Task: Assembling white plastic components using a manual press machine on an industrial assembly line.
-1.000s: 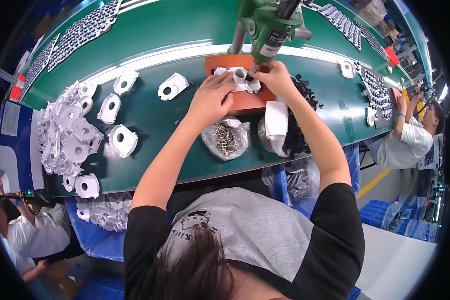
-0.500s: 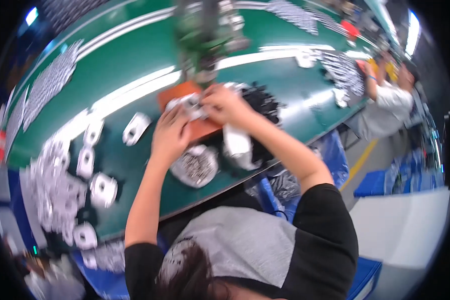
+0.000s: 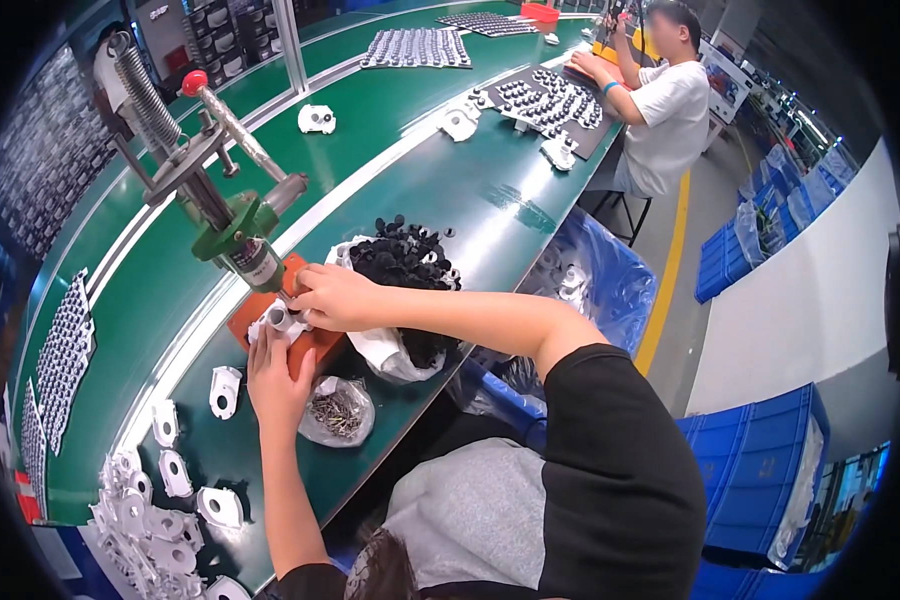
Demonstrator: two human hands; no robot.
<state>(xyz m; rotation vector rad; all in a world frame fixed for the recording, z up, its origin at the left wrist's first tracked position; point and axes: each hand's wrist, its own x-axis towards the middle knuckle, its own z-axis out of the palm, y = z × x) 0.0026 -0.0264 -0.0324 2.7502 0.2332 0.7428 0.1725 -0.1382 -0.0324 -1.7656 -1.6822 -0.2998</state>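
A white plastic housing (image 3: 278, 319) lies on an orange block (image 3: 328, 347) beneath a green lever press (image 3: 238, 236). My left hand (image 3: 280, 382) holds the near edge of the housing, fingers on top and thumb out to the side. From the right, my right hand (image 3: 336, 298) reaches in just under the press tip, its fingertips pinched together at the housing. Whatever sits between those fingertips is too small or hidden to make out. Close by my left wrist is a clear bag of small metal screws (image 3: 336, 412). Small black parts (image 3: 407, 256) are heaped beyond my right forearm, on a white bag (image 3: 388, 354).
More white housings (image 3: 150, 520) are piled at the lower left, with a few set apart. Trays of dark-topped parts (image 3: 415, 48) line the far bench. At the far right a co-worker (image 3: 660, 110) sits. A lined blue bin (image 3: 600, 270) stands by the bench edge.
The view has swung right and sharpened, so the press and block now appear farther left. Both hands stay at the housing on the block.
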